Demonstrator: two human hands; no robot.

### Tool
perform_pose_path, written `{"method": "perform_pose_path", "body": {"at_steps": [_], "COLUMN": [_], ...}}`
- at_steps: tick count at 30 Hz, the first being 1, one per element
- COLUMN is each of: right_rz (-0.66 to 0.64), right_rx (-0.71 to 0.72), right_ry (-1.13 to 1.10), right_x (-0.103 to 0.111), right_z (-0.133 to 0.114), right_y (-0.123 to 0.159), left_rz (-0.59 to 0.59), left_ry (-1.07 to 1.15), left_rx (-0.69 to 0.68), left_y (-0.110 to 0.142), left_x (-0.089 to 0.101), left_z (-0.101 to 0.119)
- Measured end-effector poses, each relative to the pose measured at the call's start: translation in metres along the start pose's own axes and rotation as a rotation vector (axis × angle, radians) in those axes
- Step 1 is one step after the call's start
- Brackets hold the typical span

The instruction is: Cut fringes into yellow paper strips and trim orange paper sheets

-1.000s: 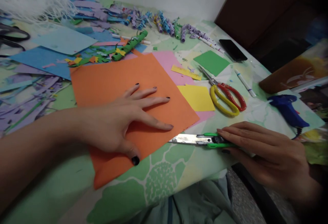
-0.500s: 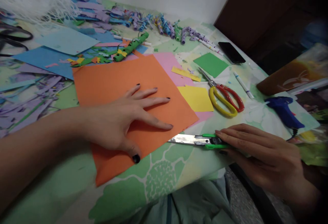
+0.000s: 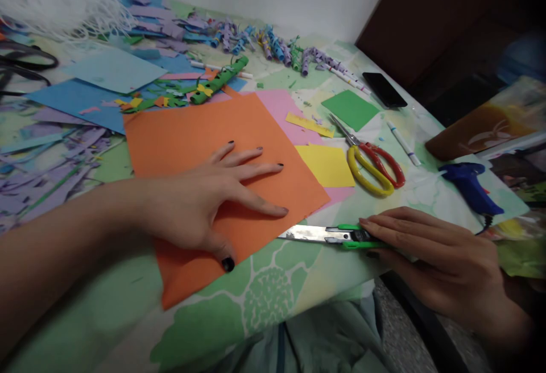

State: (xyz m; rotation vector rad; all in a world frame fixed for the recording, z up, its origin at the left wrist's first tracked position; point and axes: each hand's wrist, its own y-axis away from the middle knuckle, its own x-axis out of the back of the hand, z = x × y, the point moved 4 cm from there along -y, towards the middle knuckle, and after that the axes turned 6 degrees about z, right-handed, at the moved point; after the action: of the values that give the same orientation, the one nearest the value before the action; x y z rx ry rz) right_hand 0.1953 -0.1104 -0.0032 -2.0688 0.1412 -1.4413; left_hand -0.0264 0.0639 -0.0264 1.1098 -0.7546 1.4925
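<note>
My left hand (image 3: 205, 199) lies flat with fingers spread on a folded sheet of orange paper (image 3: 183, 140), pressing it to the table. In my right hand (image 3: 439, 259) is a green utility knife (image 3: 362, 236) with its long blade out. The blade points left, and its tip is hidden under the paper's near right edge. Beyond the orange sheet lie a yellow paper piece (image 3: 328, 165) and pink paper (image 3: 277, 111). Scissors (image 3: 369, 162) with one yellow and one red handle rest to their right.
A blue glue gun (image 3: 471, 185), a drink cup (image 3: 482, 123), a phone (image 3: 384, 90) and a marker (image 3: 403, 143) are on the right. Green paper (image 3: 350, 110) lies near the scissors. Purple strips (image 3: 51, 174), blue sheets (image 3: 81, 103) and white string (image 3: 60, 6) cover the left.
The view has shifted very slightly. Both hands, the orange paper and the knife keep nearly the same positions.
</note>
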Motion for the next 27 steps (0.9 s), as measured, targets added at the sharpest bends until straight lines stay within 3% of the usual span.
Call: {"method": "perform_pose_path", "body": {"at_steps": [13,17,21,23,27], "right_rz": [0.000,0.061,0.036,0.074,0.183], "right_rx": [-0.062,-0.210,-0.422,-0.534,-0.778], "right_ry": [0.015,0.022,0.010,0.026,-0.066], "right_x": [0.007,0.020,0.029,0.032,0.032], "right_z": [0.008,0.021,0.035,0.040,0.046], "right_y": [0.009,0.025,0.048,0.056,0.062], "left_rz": [0.009,0.140,0.311,0.279,0.093], "left_ry": [0.070,0.224,0.357,0.413,0.470], "left_rx": [-0.014,0.045,0.137,0.166,0.193], "left_y": [0.002,0.003,-0.005,-0.014,-0.042], "left_x": [0.002,0.006,0.012,0.013,0.011], "left_z": [-0.002,-0.006,0.000,0.010,0.031]}}
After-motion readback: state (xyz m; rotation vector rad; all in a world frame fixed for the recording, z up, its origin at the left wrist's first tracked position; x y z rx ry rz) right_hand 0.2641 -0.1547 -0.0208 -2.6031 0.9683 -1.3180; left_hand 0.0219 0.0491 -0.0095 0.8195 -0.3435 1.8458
